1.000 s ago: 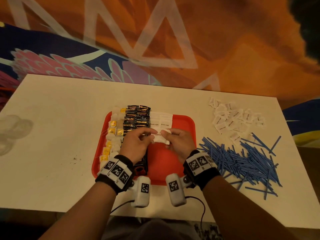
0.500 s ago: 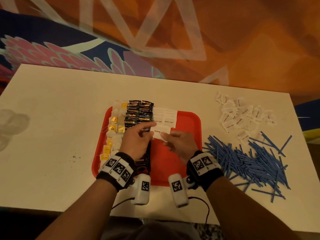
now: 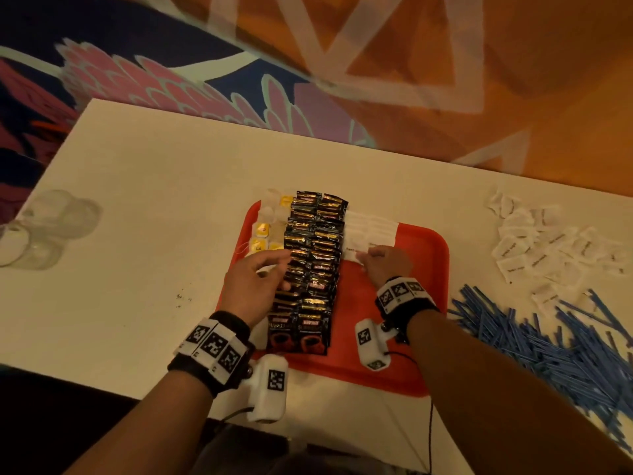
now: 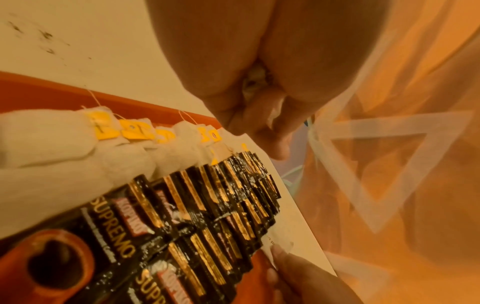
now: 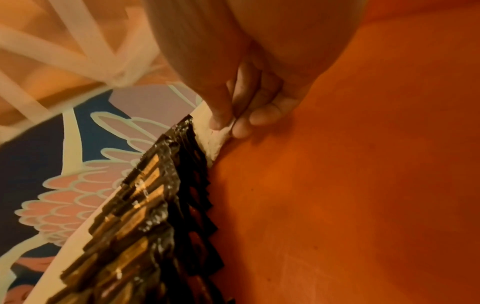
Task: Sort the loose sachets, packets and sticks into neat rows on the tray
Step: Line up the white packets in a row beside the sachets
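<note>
Pinching a white sachet [image 3: 356,252] in right-hand fingers [image 5: 240,128] mid-frame to extend the tray [image 3: 435,269] row, left hand [image 3: 255,286] hovering relaxed, holding nothing.

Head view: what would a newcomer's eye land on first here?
The red tray at the table's near middle, with a long double row of black coffee sachets down it, tea bags on their left and white sachets on their right. The right hand pinches a white sachet at that row's near end. A heap of blue sticks lies right of the tray.
</note>
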